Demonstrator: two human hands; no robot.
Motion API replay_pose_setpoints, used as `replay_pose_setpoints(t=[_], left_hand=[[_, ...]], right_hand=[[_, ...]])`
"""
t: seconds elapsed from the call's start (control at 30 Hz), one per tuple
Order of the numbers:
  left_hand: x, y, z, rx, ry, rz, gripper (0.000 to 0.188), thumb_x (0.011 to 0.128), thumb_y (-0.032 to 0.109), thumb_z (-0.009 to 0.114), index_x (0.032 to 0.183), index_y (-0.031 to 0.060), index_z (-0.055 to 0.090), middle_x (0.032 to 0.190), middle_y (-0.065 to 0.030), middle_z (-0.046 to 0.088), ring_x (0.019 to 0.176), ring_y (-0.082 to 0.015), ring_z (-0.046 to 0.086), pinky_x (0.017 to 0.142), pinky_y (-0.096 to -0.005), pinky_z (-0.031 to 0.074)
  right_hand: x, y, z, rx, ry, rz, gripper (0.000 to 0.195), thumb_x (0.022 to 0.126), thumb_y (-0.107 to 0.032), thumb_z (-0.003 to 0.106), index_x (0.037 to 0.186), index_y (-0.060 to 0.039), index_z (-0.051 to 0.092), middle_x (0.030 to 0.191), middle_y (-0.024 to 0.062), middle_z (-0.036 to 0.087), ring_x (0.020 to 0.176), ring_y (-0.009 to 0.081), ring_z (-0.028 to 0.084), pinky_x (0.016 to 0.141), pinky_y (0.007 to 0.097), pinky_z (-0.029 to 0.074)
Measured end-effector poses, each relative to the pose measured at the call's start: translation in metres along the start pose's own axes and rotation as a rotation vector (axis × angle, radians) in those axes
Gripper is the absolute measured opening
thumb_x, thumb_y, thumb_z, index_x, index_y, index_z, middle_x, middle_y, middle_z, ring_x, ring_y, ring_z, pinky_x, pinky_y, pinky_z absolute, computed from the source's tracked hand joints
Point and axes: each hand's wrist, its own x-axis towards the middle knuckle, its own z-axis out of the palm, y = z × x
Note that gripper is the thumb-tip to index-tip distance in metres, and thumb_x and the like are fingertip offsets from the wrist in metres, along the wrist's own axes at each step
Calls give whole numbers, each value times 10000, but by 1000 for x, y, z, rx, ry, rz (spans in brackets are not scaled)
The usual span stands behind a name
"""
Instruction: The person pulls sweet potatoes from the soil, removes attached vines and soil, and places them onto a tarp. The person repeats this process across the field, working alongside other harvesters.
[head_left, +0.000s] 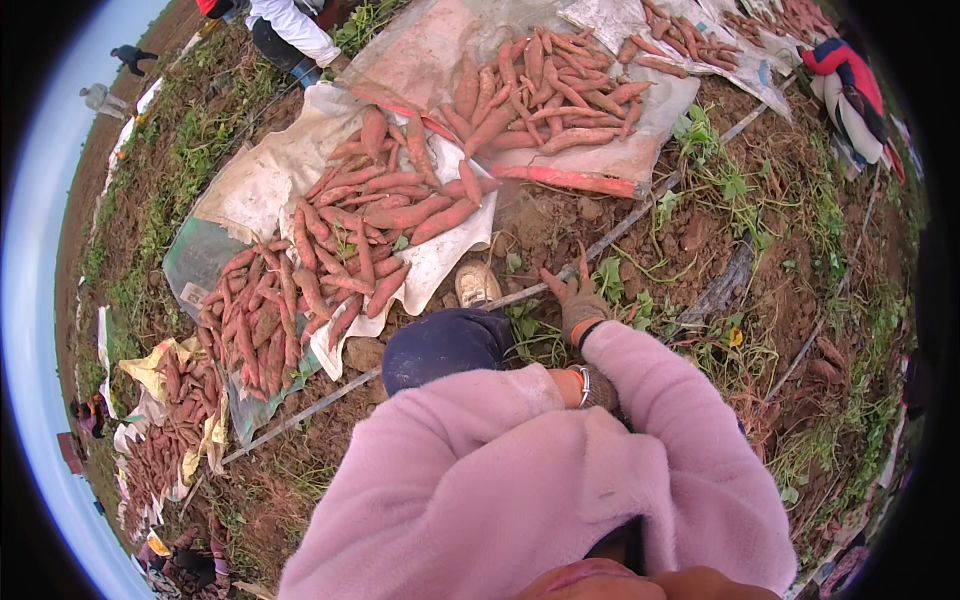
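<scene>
My right hand (580, 296), in a soiled glove, reaches out over the soil with its fingers spread and nothing between them. A grey strip or hose (611, 236) runs along the ground right by those fingers. My left hand (602, 391), also gloved and with a bracelet at the wrist, is tucked beside my right sleeve; its fingers are hidden. In front and to the left, a pile of sweet potatoes (352, 217) covers pale plastic sheeting (262, 176). Farther off, a second pile of sweet potatoes (551, 94) rests on another sheet (420, 52).
My shoe (477, 283) stands between the near sheet and the strip. Green vines (731, 187) and dark torn plastic (716, 289) lie to the right. Sacks with sweet potatoes (176, 420) are at left. One person (289, 37) bends at the far sheet, another (851, 94) at right.
</scene>
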Motion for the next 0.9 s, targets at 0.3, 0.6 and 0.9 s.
replay_pose_setpoints(t=[0.3, 0.6, 0.9], left_hand=[[-29, 66, -71, -271, 794, 209, 678, 656, 360, 842, 1222, 73, 605, 1133, -143, 632, 1079, -340, 588, 975, -464, 445], [-18, 68, -91, -344, 590, -124, 847, 724, 342, 801, 1405, 14, 417, 1115, -210, 667, 1051, -327, 647, 917, -379, 516], [-6, 26, -59, 38, 756, -17, 373, 903, 245, 667, 1243, 99, 614, 1214, -113, 649, 1109, -256, 608, 981, -357, 487]], right_hand=[[-46, 115, -62, 1370, 512, -120, 1007, 680, -121, 738, 1552, -38, 241, 1451, 214, 453, 1213, 318, 567, 963, 422, 508], [-141, 80, -108, 2086, 494, -535, 1048, 618, -128, 787, 1535, -56, 284, 1355, 125, 508, 1132, 284, 584, 919, 373, 532], [-149, 38, -128, 950, 816, -389, 1105, 652, -148, 788, 1541, 41, 160, 1495, 244, 396, 1345, 364, 457, 1098, 417, 386]])
